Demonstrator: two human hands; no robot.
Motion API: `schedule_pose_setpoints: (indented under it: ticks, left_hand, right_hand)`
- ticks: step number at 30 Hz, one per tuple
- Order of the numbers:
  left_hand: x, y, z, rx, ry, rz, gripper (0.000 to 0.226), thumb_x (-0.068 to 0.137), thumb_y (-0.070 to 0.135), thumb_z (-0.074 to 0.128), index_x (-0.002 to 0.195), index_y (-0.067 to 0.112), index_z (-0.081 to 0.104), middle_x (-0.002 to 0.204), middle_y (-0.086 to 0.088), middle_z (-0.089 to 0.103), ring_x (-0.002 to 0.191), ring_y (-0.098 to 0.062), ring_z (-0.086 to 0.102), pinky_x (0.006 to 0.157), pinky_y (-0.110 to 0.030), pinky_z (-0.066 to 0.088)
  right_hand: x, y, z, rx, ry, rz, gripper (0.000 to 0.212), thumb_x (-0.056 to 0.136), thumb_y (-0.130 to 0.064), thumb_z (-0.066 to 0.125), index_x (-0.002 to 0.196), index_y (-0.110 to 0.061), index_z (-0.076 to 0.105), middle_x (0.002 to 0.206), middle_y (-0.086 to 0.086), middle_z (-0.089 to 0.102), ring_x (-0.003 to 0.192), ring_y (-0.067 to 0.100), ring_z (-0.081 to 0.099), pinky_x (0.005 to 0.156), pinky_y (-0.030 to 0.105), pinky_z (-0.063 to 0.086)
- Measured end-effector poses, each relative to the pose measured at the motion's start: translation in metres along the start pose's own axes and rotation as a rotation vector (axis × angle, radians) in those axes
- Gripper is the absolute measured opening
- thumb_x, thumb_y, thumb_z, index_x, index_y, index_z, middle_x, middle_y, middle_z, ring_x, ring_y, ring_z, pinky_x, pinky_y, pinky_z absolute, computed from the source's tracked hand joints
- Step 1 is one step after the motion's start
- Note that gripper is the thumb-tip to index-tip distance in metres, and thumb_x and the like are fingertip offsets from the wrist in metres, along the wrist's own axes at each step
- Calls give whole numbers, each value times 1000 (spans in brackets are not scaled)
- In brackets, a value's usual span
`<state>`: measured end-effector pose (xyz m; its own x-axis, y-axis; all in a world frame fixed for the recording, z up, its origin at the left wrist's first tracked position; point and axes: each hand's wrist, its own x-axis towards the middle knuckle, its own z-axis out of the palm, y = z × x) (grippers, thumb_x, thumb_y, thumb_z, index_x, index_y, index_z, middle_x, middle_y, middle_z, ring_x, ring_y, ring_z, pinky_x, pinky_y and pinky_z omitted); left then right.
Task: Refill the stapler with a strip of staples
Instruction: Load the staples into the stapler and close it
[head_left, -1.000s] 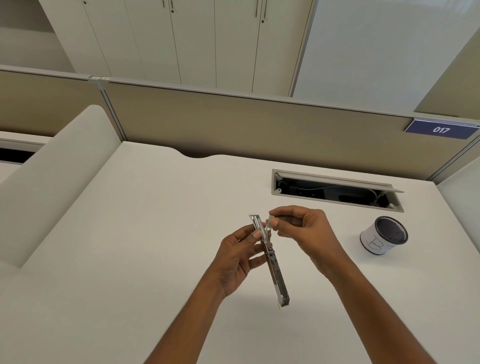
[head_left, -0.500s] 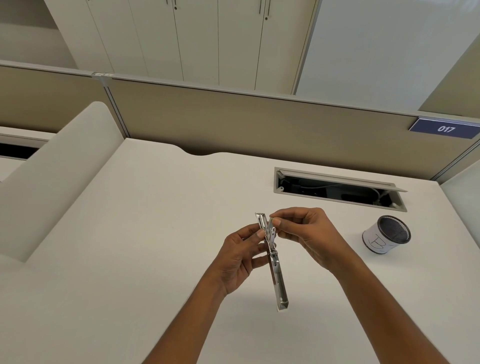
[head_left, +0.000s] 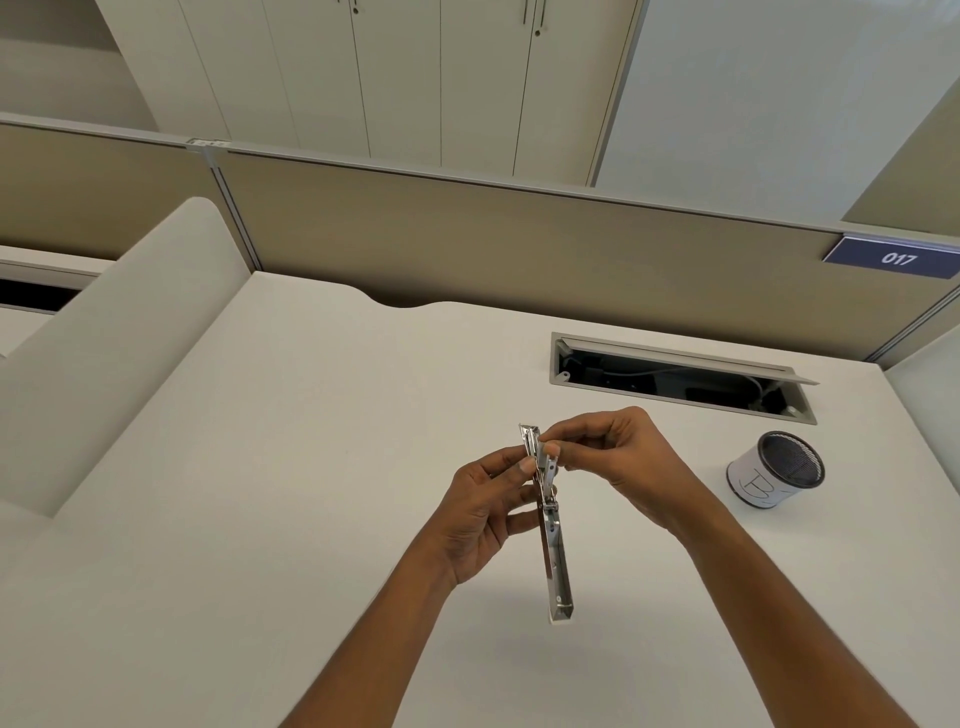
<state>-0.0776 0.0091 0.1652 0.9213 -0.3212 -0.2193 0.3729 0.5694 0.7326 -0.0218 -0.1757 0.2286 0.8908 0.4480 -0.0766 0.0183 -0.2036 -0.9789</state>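
Since a second ago the stapler (head_left: 557, 561) had drifted slightly to the right, and its far tip had come closer to the fingertips of the right hand (head_left: 623, 457). In the earliest frame those fingertips pinched a pale sliver a little clear of the tip; by now they had closed in on the metal body itself. Over the last half second hardly anything had shifted, and both forearms kept their places.

The stapler was swung open into one long silver bar and held in the air above the white surface (head_left: 260, 519), running almost straight away from the person, its near end hanging free and lowest. The left hand (head_left: 483, 514) gripped its far half from the left side, thumb laid across the front and fingers curled behind. The right hand reached in from the right, thumb and forefinger pinched narrow on a small silver piece (head_left: 549, 460) at the stapler's far half, just beside the left thumb. Whether that piece was the strip of staples or part of the stapler could not be told.

On the surface to the right, well apart from the hands, stood a white pot (head_left: 774, 475) with a dark mesh inside. Beyond it lay an open cable hatch (head_left: 675, 379).
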Motion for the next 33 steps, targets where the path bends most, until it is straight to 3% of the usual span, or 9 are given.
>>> schedule_pose_setpoints:
  ticks: [4, 10, 20, 24, 29, 33]
  left_hand:
    - [1, 1, 0, -10, 17, 1, 45, 76, 34, 90, 115, 13, 79, 100, -2, 77, 82, -14, 73, 71, -31, 62]
    - [2, -1, -1, 2, 46, -6, 25, 90, 24, 77, 113, 15, 80, 97, -1, 77, 83, -14, 72, 72, -31, 61]
    - [3, -2, 1, -15, 41, -12, 27, 90, 23, 77, 116, 13, 79, 97, -2, 78, 84, -15, 73, 72, -32, 62]
    - [3, -3, 2, -16, 24, -10, 44, 78, 32, 89, 116, 12, 79, 97, -2, 78, 84, -15, 74, 72, -32, 62]
    - [2, -5, 3, -23, 26, -9, 49, 76, 33, 90, 118, 11, 79, 97, -3, 78, 83, -16, 74, 71, -32, 62]
    - [1, -7, 5, -18, 35, -13, 40, 80, 30, 86, 115, 12, 80, 98, -3, 79, 84, -17, 74, 71, -32, 62]
  right_hand:
    - [0, 1, 0, -43, -28, -15, 12, 87, -21, 78, 99, -22, 83, 95, 3, 81, 92, 19, 76, 77, 22, 57]
    - [0, 2, -1, -109, -10, -35, 12, 86, -22, 80, 98, -20, 82, 93, 1, 81, 92, 20, 76, 86, 31, 61]
    - [-4, 2, 0, -137, 29, -85, 13, 86, -15, 80, 99, -16, 80, 93, 0, 80, 89, 19, 76, 82, 27, 61]
    - [-3, 4, -2, -112, 4, -55, 9, 84, -18, 81, 93, -20, 80, 92, 3, 80, 90, 23, 76, 85, 35, 62]
    - [-6, 1, -4, -120, -19, -2, 21, 76, -37, 84, 91, -22, 82, 90, 3, 80, 89, 23, 76, 85, 39, 63]
    - [-5, 0, -5, 21, -54, 127, 18, 75, -22, 87, 87, -11, 79, 86, 9, 79, 84, 20, 74, 81, 33, 59]
